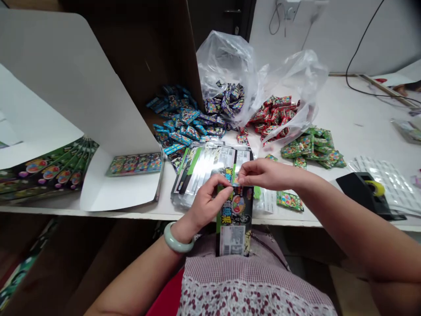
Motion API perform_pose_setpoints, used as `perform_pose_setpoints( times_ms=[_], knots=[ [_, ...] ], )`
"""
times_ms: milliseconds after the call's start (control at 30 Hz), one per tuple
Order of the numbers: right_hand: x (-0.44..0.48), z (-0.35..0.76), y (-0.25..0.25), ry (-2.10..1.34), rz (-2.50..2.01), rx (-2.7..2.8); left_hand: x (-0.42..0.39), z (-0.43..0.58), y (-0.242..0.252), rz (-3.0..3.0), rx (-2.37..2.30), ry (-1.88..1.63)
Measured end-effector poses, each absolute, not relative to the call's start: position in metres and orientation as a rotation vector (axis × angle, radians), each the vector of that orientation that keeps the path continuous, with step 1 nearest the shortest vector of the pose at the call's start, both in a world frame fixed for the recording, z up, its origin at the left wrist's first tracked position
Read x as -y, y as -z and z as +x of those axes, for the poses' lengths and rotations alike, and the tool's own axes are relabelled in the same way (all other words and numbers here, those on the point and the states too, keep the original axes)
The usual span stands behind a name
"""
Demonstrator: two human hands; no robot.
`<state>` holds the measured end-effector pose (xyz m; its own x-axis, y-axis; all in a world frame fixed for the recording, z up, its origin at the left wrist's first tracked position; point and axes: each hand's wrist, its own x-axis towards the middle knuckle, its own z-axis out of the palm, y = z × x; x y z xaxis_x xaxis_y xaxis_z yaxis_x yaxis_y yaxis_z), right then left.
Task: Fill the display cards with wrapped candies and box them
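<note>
- Held: a long printed card strip (235,221), glossy and black-edged, with a barcode panel at its lower end, is pinched near its top edge and hangs just past the front of the bench (98,211), over the person's lap.
- Grip: the left hand (207,204) is clenched on the strip's upper part. The right hand (268,173) is closed on the same edge from the other side, its fingertips (241,173) meeting the card; whatever small piece lies between them cannot be told.
- Done so far: a squared stack of clear-sleeved printed cards (204,171) is laid just in front of the left forearm's reach, and a row of sachets (134,163) is set in a white folded card display (118,184).
- Left over: loose foil sachets are heaped on the bench in three lots: blue (179,125), red (271,116) and green (312,147). Two crumpled clear polythene bags (226,72) (296,87) slump behind them, the first with blue sachets spilling from its mouth.
- Nearby: a single green sachet (289,201) lies flat beside the strip. A black tape dispenser (363,191) with a yellow roll stands to the right, by a moulded clear blister sheet (384,184). Peacock-printed sheets (49,169) are fanned at the left.
</note>
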<state>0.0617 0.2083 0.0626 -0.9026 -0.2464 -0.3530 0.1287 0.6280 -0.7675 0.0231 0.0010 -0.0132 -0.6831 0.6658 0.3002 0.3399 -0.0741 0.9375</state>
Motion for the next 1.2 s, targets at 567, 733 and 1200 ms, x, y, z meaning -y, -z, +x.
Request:
perform_pose_setpoints(
  times_ms=[567,733,1200],
  knots=[
    [-0.196,0.050,-0.033,1.750,0.245,-1.723,0.016,0.040,0.016,0.719,-1.531,-1.812],
    [-0.200,0.060,-0.032,1.821,0.196,-1.748,0.075,0.040,-0.013,0.675,-1.592,-1.878],
    [-0.181,0.084,0.021,1.700,0.050,-2.266,0.190,-0.153,0.045,0.925,-3.125,-0.838]
  ],
)
